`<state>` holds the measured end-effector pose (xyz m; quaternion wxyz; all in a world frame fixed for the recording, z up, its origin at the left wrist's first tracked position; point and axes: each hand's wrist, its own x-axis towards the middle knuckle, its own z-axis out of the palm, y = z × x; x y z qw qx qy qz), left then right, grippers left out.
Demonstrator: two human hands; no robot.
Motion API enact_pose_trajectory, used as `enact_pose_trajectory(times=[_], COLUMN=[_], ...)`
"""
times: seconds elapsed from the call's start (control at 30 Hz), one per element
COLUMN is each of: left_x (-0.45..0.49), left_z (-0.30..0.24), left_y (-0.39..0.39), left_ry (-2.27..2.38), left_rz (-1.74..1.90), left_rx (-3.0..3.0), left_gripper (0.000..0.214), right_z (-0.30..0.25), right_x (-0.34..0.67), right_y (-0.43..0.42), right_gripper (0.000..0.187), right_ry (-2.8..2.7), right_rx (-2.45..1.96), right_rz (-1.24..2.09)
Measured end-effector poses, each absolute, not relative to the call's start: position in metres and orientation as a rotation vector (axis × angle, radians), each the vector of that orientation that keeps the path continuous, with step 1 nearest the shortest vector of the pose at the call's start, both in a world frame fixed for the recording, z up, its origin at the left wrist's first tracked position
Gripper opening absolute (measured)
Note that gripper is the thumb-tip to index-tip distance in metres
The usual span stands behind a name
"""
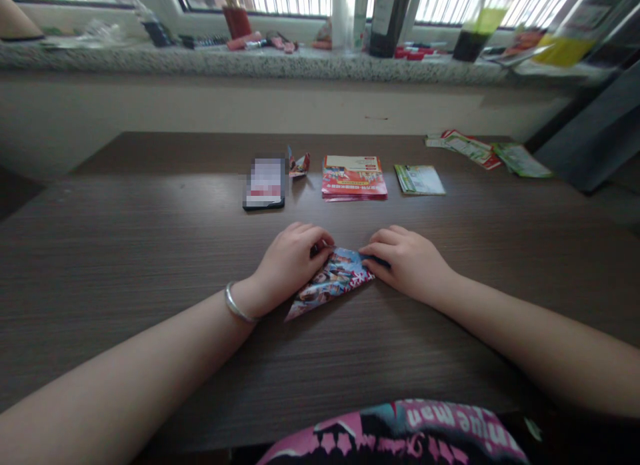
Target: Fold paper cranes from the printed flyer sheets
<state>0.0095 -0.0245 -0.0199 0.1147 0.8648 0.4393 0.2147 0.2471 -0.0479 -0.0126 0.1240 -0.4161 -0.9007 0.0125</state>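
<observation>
A folded sheet of printed paper [333, 282], blue with coloured pictures, lies on the brown table with a long point toward my lower left. My left hand [295, 255], with a silver bangle at the wrist, pinches its upper left edge between thumb and fingers. At the paper's right end, my right hand [405, 258] has thumb and fingers closed on the corner. Fingers of both hands cover parts of the paper's edges. Beyond the hands stands a small folded paper figure [299, 165], beside a phone [265, 182] with a blurred screen.
A stack of red printed leaflets [354, 178] lies behind the paper, with a smaller green-and-white stack [419, 180] to its right. Several loose leaflets [470, 148] spread at the back right. Bottles and small items crowd the granite windowsill [300, 64].
</observation>
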Motion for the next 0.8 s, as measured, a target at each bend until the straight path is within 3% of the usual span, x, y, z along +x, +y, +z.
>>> enact_pose_trajectory(times=[0.3, 0.5, 0.8], left_x=[0.0094, 0.0094, 0.0098], left_z=[-0.0202, -0.0193, -0.0181], left_y=[-0.0247, -0.0242, -0.0228], left_ry=[1.306, 1.312, 1.318], left_rz=[0.614, 0.636, 0.614], left_rx=[2.57, 2.524, 2.537], left_gripper=[0.008, 0.008, 0.009], right_z=[-0.0141, -0.0158, -0.0077], right_x=[0.2434, 0.241, 0.2393], right_y=[-0.0495, -0.0506, -0.0519], right_gripper=[0.038, 0.032, 0.029], right_ry=[-2.669, -2.734, -2.804], right_rx=[-0.894, -0.626, -0.595], right_rz=[-0.063, 0.041, 0.107])
